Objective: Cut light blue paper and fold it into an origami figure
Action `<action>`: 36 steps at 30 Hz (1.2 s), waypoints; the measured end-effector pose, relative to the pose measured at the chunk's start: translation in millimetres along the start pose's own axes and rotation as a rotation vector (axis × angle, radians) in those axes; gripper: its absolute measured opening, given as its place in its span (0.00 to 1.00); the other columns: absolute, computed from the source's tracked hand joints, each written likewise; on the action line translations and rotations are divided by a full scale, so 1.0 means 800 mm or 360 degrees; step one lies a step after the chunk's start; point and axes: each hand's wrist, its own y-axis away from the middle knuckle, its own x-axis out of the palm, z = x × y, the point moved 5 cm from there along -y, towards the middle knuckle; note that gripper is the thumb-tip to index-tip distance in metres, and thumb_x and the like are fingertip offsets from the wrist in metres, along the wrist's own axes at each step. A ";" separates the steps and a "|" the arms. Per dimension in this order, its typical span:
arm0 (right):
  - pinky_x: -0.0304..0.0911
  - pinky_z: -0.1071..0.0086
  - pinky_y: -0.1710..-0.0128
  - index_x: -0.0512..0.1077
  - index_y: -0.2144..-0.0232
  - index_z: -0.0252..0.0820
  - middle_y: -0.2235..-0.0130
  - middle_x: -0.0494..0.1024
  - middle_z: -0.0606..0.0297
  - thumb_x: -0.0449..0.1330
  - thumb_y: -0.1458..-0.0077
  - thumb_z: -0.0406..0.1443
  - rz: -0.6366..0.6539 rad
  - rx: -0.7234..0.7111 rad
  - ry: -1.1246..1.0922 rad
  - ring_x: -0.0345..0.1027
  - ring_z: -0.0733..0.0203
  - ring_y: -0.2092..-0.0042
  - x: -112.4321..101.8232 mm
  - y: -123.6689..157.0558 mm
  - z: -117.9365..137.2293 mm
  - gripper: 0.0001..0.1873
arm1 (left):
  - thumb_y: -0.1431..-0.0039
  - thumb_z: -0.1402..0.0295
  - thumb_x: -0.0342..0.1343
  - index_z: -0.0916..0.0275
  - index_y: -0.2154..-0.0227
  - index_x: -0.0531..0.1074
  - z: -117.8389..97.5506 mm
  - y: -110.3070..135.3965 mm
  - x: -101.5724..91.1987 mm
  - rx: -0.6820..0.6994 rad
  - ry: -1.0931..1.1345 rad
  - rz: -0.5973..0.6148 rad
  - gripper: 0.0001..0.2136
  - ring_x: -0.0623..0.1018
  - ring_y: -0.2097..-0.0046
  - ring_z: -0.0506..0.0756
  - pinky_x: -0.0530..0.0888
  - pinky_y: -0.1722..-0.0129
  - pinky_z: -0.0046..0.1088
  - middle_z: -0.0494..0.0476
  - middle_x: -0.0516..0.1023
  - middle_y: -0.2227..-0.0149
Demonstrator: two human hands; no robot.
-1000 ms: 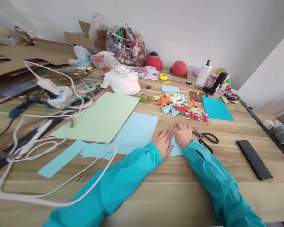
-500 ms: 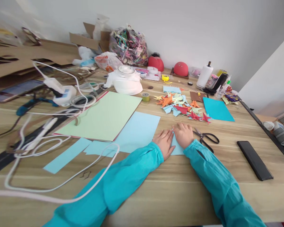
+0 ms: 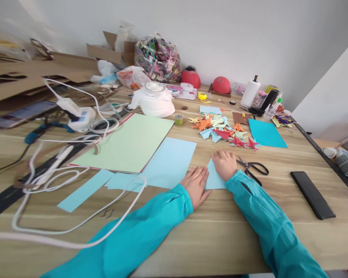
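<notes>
A folded light blue sheet of paper (image 3: 214,178) lies on the table, narrowing to a point at its far end. My left hand (image 3: 196,187) rests palm down along its left edge, fingers stretched out and the thumb spread. Over the right side and near the tip, my right hand (image 3: 225,165) presses the sheet down with bent fingers held close together; its fingertips are partly hidden. Black-handled scissors (image 3: 253,168) lie just right of my right hand. Beyond both hands is a pile of folded paper figures (image 3: 220,128) in orange, red, yellow, green and blue.
A light blue sheet (image 3: 171,160) and a pale green stack of paper (image 3: 127,144) lie to the left, near a looping white cable (image 3: 113,210). A black phone (image 3: 311,195) lies at right, and a teal sheet (image 3: 267,133) at the far right.
My left hand has slid from near the paper's tip toward me and slightly left, baring more of the sheet. My right hand has stayed in place.
</notes>
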 end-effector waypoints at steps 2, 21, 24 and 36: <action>0.50 0.54 0.48 0.67 0.47 0.52 0.45 0.68 0.56 0.43 0.35 0.39 -0.0011 0.0000 -0.0008 0.60 0.53 0.47 0.001 0.000 0.000 0.19 | 0.40 0.58 0.46 0.77 0.45 0.64 -0.001 0.006 -0.003 0.0014 -0.0003 0.0008 0.28 0.61 0.39 0.67 0.53 0.38 0.46 0.75 0.63 0.41; 0.50 0.55 0.48 0.68 0.47 0.53 0.45 0.68 0.57 0.44 0.35 0.38 -0.0004 0.0010 -0.0007 0.61 0.53 0.48 0.001 -0.001 -0.001 0.19 | 0.38 0.61 0.44 0.76 0.48 0.68 -0.016 0.037 -0.015 0.0039 -0.0123 0.0014 0.24 0.64 0.40 0.64 0.57 0.39 0.43 0.73 0.68 0.44; 0.49 0.55 0.47 0.67 0.47 0.53 0.44 0.67 0.57 0.45 0.36 0.37 0.0009 0.0005 -0.0006 0.61 0.53 0.47 0.000 0.000 -0.001 0.19 | 0.37 0.61 0.42 0.75 0.48 0.69 -0.017 0.037 -0.013 0.0038 -0.0143 0.0016 0.23 0.65 0.41 0.64 0.58 0.39 0.44 0.73 0.68 0.44; 0.51 0.57 0.49 0.68 0.47 0.52 0.46 0.68 0.57 0.44 0.36 0.38 -0.0057 -0.0015 -0.0042 0.61 0.53 0.47 0.006 -0.001 -0.002 0.19 | 0.39 0.69 0.44 0.65 0.65 0.78 0.003 0.026 -0.038 0.0053 0.0182 -0.0221 0.15 0.74 0.58 0.59 0.71 0.53 0.41 0.64 0.79 0.63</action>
